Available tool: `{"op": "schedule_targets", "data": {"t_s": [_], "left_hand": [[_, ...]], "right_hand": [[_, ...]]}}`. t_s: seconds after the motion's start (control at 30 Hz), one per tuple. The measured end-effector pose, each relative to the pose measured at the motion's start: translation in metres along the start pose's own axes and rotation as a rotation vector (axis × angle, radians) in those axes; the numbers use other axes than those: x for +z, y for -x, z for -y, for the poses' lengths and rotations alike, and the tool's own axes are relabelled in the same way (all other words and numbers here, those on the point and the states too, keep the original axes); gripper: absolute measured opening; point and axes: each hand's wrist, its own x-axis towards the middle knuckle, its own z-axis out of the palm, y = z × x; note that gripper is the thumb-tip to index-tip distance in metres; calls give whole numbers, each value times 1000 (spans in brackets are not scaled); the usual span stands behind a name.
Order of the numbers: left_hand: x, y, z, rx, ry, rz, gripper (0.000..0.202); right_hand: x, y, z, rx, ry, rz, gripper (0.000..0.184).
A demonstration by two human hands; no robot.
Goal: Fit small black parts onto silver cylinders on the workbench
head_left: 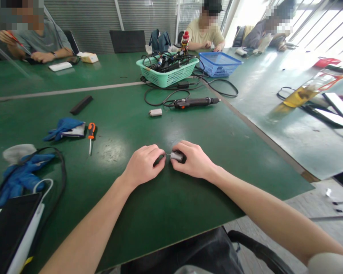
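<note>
Right hand [192, 159] gripping cylinder [176, 156]; left hand [144, 163] pinching dark part [164, 155]; thin shaft [168, 154] between; best held in line, unforced.

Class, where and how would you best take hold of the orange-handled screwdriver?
Probably take the screwdriver by its thick handle, from above and the right: it lies flat, handle pointing away from the camera, with a glove close on the left.

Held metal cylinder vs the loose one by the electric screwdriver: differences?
The held cylinder is gripped by the right hand; the loose cylinder lies untouched near the electric screwdriver. The held cylinder is partly hidden by the hand; the loose cylinder lies uncovered. Both are small and silvery.
</note>
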Motion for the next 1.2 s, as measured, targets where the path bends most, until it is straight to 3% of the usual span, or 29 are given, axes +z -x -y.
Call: {"op": "schedule_targets", "data": {"t_s": [0.17, 0.8, 1.2], "left_hand": [[0, 0, 1, -26, -37, -4, 15], [1, 0, 4, 50, -144, 46, 18], [0, 0, 5, 62, -50, 101, 26]], "right_hand": [[-1, 0, 1, -19, -27, -37, 18], [0, 2, 1, -65, 36, 35, 20], [-2, 0, -4, -153, -19, 108, 20]]}}
